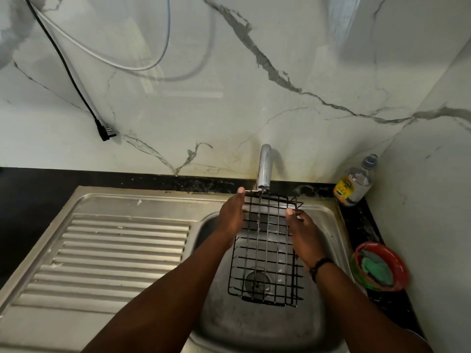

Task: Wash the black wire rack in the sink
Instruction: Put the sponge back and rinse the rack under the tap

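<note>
Head: wire rack (265,253) in sink (254,327)

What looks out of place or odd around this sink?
A black power plug dangles unplugged against the marble wall, left of the tap. Yellowish staining marks the wall behind the tap. Nothing looks spilled.

My rack (265,253) is black wire in a grid; sink (122,240) grey steel, ribbed; wall (254,72) white marble, grey-veined; bowl (379,266) red, green cloth (376,270) inside.
</note>
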